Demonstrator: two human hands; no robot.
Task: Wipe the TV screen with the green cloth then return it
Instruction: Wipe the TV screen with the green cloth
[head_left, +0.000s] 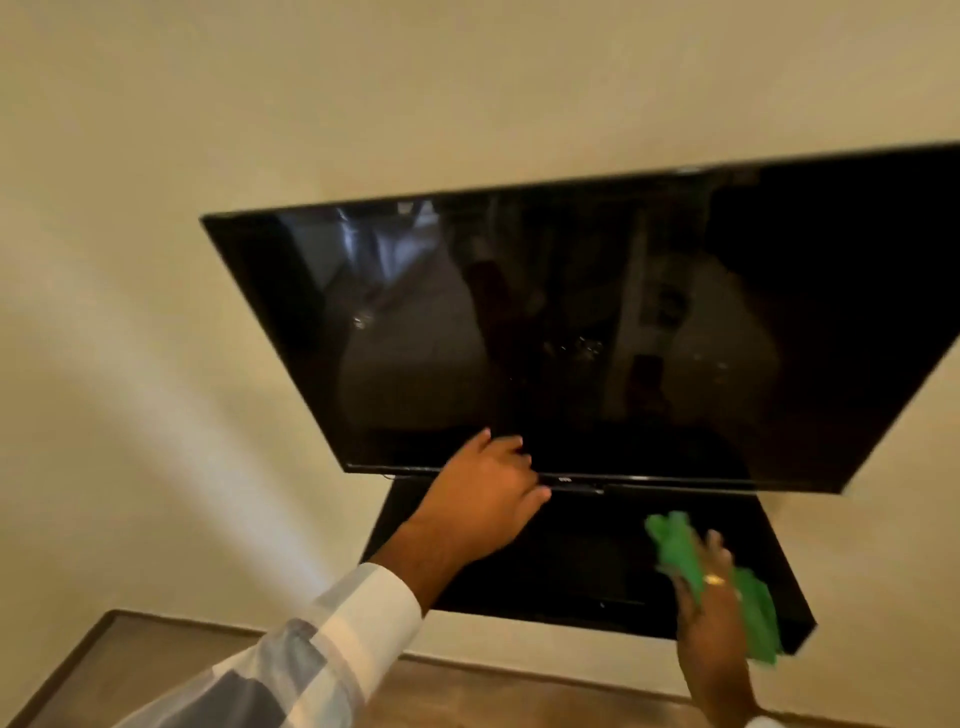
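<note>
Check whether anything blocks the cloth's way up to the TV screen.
Nothing visible does. The right hand holds the green cloth just below the TV screen, over the black shelf. The left hand rests on the screen's bottom edge, off to the left.

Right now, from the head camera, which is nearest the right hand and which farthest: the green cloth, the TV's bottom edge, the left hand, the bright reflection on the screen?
1. green cloth, held in the right hand.
2. TV's bottom edge, just above.
3. left hand, on that edge, leftward.
4. bright reflection, upper left of the screen.
</note>
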